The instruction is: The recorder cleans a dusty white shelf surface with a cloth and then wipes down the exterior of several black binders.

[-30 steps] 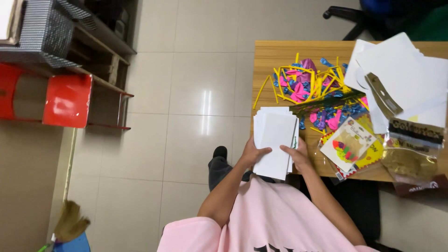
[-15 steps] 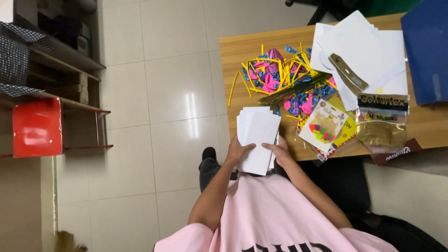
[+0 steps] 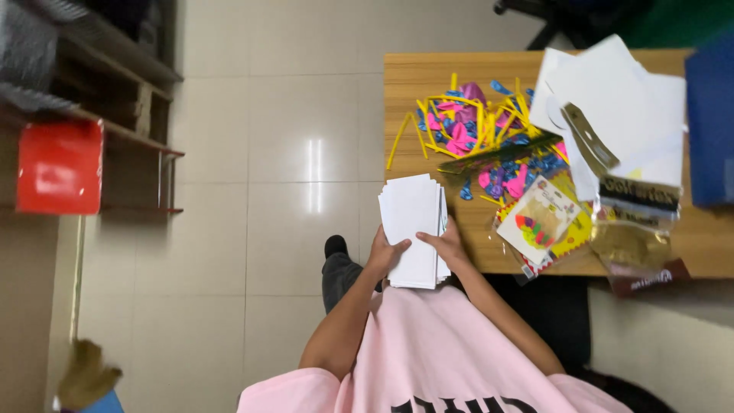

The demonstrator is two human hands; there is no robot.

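I hold a stack of plain white rectangular paper cards (image 3: 414,227) upright in front of my chest, just off the near left corner of the light wooden table (image 3: 428,73); my left hand (image 3: 381,256) is clamped on the stack's lower left edge with the thumb laid across its face, and my right hand (image 3: 449,246) grips the lower right edge, thumb also on the front; the two hands sit close together with only the cards between them. At about one o'clock from the stack lies a heap of yellow, pink and blue uninflated balloons (image 3: 478,134) spread on the tabletop; at three o'clock, near my right hand, rests a flat clear packet with a colourful printed card (image 3: 540,220) inside; further at three o'clock sits a clear plastic bag of gold material (image 3: 633,229); at two o'clock, loose white paper sheets (image 3: 619,95) cover the far right part of the table. At nine o'clock, well apart, a red panel (image 3: 60,166) hangs on a wooden shelf frame (image 3: 130,92).
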